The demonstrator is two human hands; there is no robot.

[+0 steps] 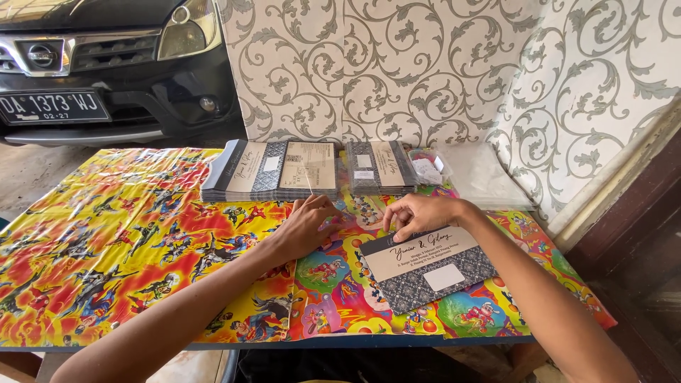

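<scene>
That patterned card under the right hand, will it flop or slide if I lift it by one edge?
The card lies flat and straight-edged, so probably fairly stiff and light. The table cover looks glossy, so it may slide when pushed. The right hand touches its top edge.

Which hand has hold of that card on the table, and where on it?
The right hand pinches the patterned card at its top edge. The left hand rests beside it, holding nothing visible.

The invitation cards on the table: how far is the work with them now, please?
Two stacks of cards stand at the back: a wide stack and a smaller stack, beside clear plastic sleeves. In hand: one card lies alone in front, the right hand touching its top edge, the left hand resting on the cartoon-print cloth. Whether either stack is finished cannot be told.
</scene>
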